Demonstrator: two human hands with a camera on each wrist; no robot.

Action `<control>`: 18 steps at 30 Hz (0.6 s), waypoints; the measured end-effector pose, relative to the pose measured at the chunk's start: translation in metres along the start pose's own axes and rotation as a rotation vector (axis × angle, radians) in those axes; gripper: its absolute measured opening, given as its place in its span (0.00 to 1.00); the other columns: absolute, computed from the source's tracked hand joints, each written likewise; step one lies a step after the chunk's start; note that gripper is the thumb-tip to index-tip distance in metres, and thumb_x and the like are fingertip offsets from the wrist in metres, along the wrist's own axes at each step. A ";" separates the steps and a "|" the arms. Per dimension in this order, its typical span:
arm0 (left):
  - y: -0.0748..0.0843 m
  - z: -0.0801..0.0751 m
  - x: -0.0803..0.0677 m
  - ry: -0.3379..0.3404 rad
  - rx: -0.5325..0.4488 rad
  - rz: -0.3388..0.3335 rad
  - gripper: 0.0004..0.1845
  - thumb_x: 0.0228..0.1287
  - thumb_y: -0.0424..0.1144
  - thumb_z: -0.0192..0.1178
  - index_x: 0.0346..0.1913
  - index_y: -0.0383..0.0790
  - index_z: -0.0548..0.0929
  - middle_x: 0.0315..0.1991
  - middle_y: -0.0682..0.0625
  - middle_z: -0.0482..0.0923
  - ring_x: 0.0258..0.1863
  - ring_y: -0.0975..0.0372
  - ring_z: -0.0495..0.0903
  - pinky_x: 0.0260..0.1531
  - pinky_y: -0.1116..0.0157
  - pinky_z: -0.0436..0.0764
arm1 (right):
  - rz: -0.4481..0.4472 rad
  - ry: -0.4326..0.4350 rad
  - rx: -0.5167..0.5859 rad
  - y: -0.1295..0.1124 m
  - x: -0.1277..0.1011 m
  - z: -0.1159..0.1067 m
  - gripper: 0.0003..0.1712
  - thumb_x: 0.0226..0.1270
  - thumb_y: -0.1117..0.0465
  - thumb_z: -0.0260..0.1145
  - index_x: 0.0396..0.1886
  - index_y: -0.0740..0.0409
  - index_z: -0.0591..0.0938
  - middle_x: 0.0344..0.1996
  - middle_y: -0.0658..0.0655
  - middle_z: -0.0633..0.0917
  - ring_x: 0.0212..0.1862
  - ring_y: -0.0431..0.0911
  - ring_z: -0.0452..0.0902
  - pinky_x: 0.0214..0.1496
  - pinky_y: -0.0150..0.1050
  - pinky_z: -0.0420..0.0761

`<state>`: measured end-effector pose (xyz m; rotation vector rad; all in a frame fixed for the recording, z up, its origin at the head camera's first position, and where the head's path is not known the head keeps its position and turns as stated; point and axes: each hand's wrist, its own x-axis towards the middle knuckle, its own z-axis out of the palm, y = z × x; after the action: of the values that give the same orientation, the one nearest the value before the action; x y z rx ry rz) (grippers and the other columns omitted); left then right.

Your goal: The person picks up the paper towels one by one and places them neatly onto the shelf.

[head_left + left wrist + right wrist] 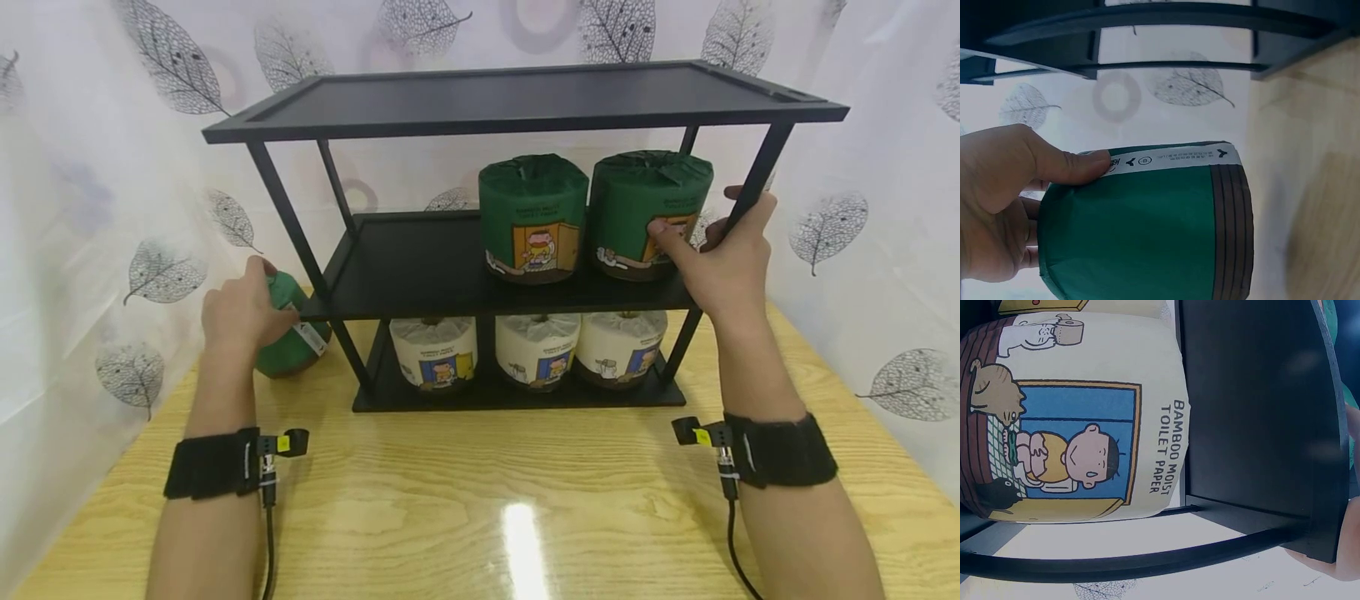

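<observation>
My left hand (243,308) grips a green-wrapped toilet paper roll (1135,219) left of the black shelf rack (450,304). The thumb lies by the roll's white label strip (1166,157), and the roll is tilted on its side. On the middle shelf, my right hand (727,267) holds another green toilet paper roll (648,204) at its right side. That thumb presses the printed front, while the fingers reach round behind the right post. A third green roll (534,221) stands upright to its left. In the right wrist view only the hand's edge shows.
Three cream toilet paper rolls (433,354) stand on the bottom shelf. The rack's top board (517,100) overhangs the middle shelf, with slanting posts (288,217) at its corners. Beneath is a wooden table (420,500); a leaf-patterned curtain (67,250) surrounds the back and sides.
</observation>
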<state>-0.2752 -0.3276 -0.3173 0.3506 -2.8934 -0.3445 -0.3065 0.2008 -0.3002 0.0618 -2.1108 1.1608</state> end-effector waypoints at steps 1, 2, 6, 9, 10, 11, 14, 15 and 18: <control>0.002 -0.001 -0.001 0.011 0.001 0.005 0.37 0.58 0.44 0.66 0.64 0.32 0.62 0.48 0.22 0.74 0.47 0.32 0.74 0.46 0.39 0.71 | 0.001 0.000 -0.002 0.000 0.000 0.000 0.42 0.56 0.38 0.72 0.64 0.45 0.62 0.23 0.49 0.64 0.24 0.43 0.58 0.30 0.39 0.60; 0.003 -0.003 -0.002 0.022 0.006 0.010 0.37 0.58 0.44 0.66 0.65 0.32 0.62 0.48 0.21 0.74 0.47 0.32 0.74 0.46 0.39 0.71 | 0.001 0.000 -0.004 0.000 0.000 0.000 0.42 0.56 0.38 0.72 0.64 0.45 0.62 0.23 0.49 0.64 0.24 0.43 0.58 0.30 0.39 0.60; 0.008 -0.009 -0.005 0.053 0.011 0.007 0.38 0.58 0.45 0.66 0.65 0.32 0.61 0.47 0.21 0.74 0.46 0.31 0.74 0.47 0.38 0.70 | 0.005 0.001 -0.008 0.000 0.000 0.000 0.42 0.56 0.38 0.72 0.63 0.44 0.62 0.23 0.49 0.64 0.24 0.43 0.59 0.30 0.39 0.60; 0.010 -0.013 -0.007 0.074 0.004 0.003 0.39 0.59 0.46 0.66 0.66 0.32 0.61 0.47 0.20 0.74 0.45 0.30 0.74 0.47 0.37 0.69 | 0.006 0.000 -0.008 0.000 0.000 0.000 0.42 0.56 0.38 0.72 0.63 0.44 0.62 0.24 0.49 0.64 0.24 0.43 0.59 0.31 0.39 0.60; 0.011 -0.014 -0.008 0.084 0.004 0.002 0.39 0.59 0.46 0.66 0.67 0.32 0.61 0.47 0.20 0.74 0.45 0.30 0.74 0.47 0.37 0.69 | 0.006 -0.001 -0.007 0.000 0.000 0.000 0.42 0.56 0.38 0.72 0.63 0.44 0.62 0.24 0.49 0.64 0.24 0.43 0.59 0.31 0.39 0.60; 0.012 -0.016 -0.009 0.095 0.004 0.002 0.39 0.59 0.47 0.66 0.67 0.32 0.61 0.47 0.20 0.74 0.45 0.30 0.74 0.47 0.38 0.69 | 0.005 -0.001 -0.004 0.000 0.000 0.000 0.42 0.56 0.38 0.72 0.64 0.44 0.62 0.24 0.49 0.64 0.24 0.43 0.59 0.31 0.39 0.60; 0.016 -0.020 -0.011 0.152 0.007 0.014 0.37 0.59 0.45 0.65 0.67 0.32 0.62 0.45 0.20 0.76 0.43 0.32 0.75 0.48 0.39 0.67 | 0.005 0.002 -0.002 0.000 0.000 0.000 0.42 0.56 0.38 0.72 0.64 0.44 0.62 0.24 0.49 0.64 0.25 0.43 0.59 0.31 0.39 0.60; 0.018 -0.021 -0.012 0.177 0.005 0.016 0.37 0.60 0.45 0.65 0.67 0.33 0.62 0.45 0.21 0.76 0.43 0.32 0.75 0.48 0.39 0.66 | 0.004 0.002 0.000 0.000 0.000 0.000 0.42 0.56 0.38 0.72 0.64 0.44 0.62 0.25 0.49 0.64 0.26 0.43 0.59 0.31 0.39 0.60; 0.023 -0.026 -0.017 0.249 -0.023 0.015 0.36 0.61 0.44 0.64 0.68 0.34 0.62 0.46 0.22 0.77 0.43 0.33 0.77 0.52 0.39 0.63 | 0.002 0.002 0.003 -0.001 0.000 0.000 0.42 0.56 0.39 0.72 0.63 0.44 0.62 0.25 0.50 0.64 0.26 0.43 0.59 0.32 0.39 0.60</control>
<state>-0.2582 -0.3067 -0.2895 0.3409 -2.6452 -0.3071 -0.3060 0.2003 -0.3001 0.0602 -2.1078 1.1644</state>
